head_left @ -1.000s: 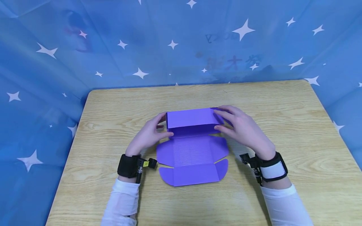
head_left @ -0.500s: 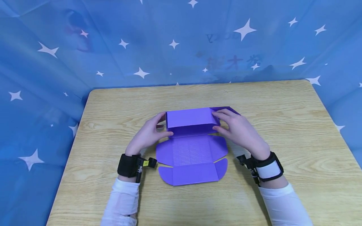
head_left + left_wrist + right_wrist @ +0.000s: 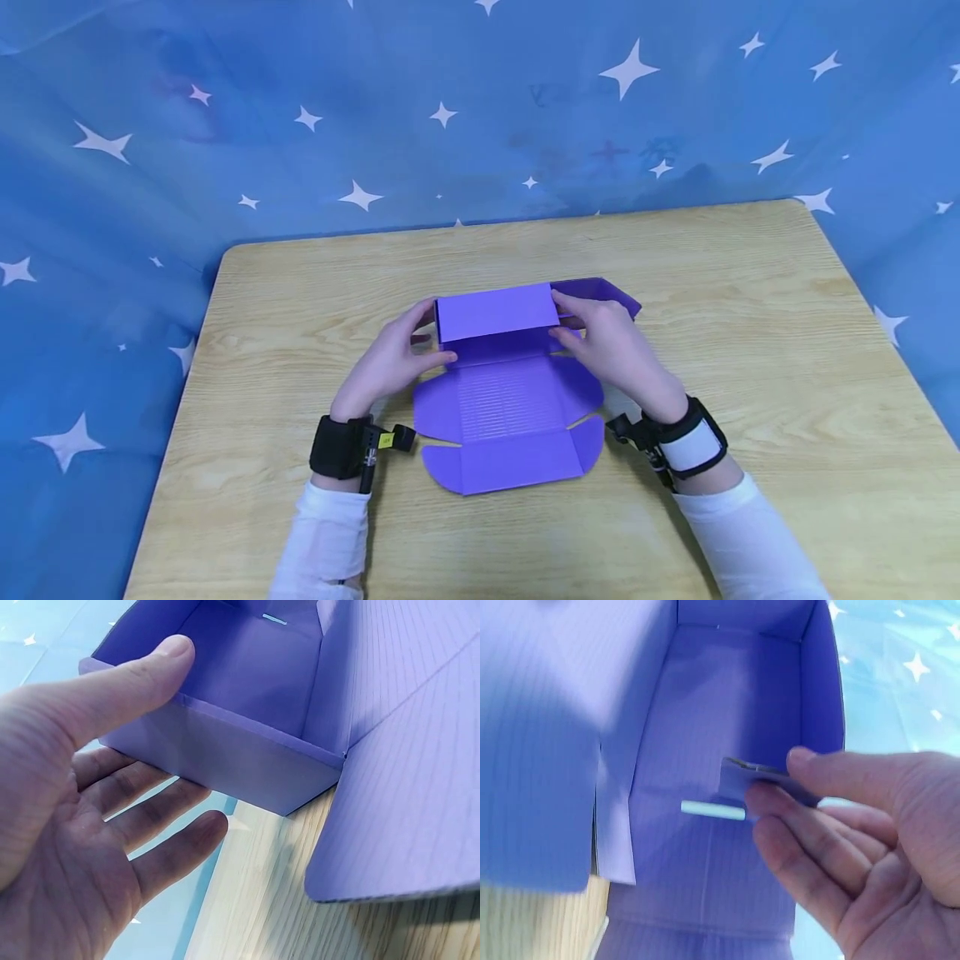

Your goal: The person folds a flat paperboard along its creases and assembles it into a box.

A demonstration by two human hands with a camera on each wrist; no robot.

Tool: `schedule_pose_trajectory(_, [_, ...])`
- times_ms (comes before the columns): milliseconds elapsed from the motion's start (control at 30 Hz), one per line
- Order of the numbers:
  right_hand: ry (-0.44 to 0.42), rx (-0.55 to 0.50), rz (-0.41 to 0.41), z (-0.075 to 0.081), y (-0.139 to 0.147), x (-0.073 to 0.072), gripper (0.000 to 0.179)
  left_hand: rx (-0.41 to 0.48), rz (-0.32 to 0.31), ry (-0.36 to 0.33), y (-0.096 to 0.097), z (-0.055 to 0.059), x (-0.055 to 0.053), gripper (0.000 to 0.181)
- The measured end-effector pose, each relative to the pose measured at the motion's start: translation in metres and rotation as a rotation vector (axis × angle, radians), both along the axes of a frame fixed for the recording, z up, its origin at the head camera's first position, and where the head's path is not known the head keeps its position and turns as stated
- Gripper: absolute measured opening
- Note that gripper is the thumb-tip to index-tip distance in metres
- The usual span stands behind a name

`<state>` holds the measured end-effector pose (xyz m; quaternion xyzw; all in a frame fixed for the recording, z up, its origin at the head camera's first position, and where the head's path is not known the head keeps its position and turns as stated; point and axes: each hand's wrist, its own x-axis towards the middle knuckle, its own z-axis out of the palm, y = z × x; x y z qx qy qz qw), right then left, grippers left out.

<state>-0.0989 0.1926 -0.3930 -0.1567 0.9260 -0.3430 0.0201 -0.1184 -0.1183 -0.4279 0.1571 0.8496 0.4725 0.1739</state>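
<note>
Room across table [image 3: 787, 350] left and right — purple box [image 3: 510, 396] blocks middle, hands [image 3: 392, 357] [image 3: 613, 343] flanking it.

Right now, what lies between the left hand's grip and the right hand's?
The purple box's raised section fills the stretch from the left hand's grip to the right hand's grip, as the head view shows.

Left hand [image 3: 390, 358] with thumb [image 3: 135, 686] across from its fingers [image 3: 161, 814], right hand [image 3: 611, 342] in a pinch.

Bright, diffuse light leaves soft shadows on the table [image 3: 750, 292], and the right wrist view looks hazy.
</note>
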Motion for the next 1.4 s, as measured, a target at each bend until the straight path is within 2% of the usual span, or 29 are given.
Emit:
schedule_pose_trajectory(167, [-0.009,-0.044,-0.017,0.0,-0.008,0.0,0.052,-0.003,0.01,0.026,-0.004,0.002,0.004,0.079])
schedule_pose_trajectory(333, [0.01,-0.039,-0.041,0.0,-0.006,0.001,0.053,0.006,-0.007,0.035,-0.001,0.003,0.003,0.079])
schedule_pose_trajectory(600, [0.011,-0.028,-0.039,0.003,0.003,0.001,0.051,-0.003,-0.009,-0.002,0.006,0.006,0.0,0.08])
schedule_pose_trajectory(800, [0.013,0.039,0.003,0.005,0.009,-0.002,0.054,-0.03,0.005,-0.042,0.004,0.008,0.0,0.084])
schedule_pose_trajectory(1067, [0.013,0.134,0.017,0.005,0.014,-0.006,0.056,-0.034,0.017,-0.053,0.002,0.009,0.001,0.085])
schedule_pose_trajectory(1267, [-0.056,0.187,-0.002,0.001,0.017,-0.008,0.054,-0.03,0.014,-0.043,0.0,0.007,0.001,0.083])
schedule_pose_trajectory(1400, [-0.08,0.222,-0.023,-0.005,0.019,-0.008,0.043,-0.025,0.009,-0.041,0.0,0.006,0.001,0.083])
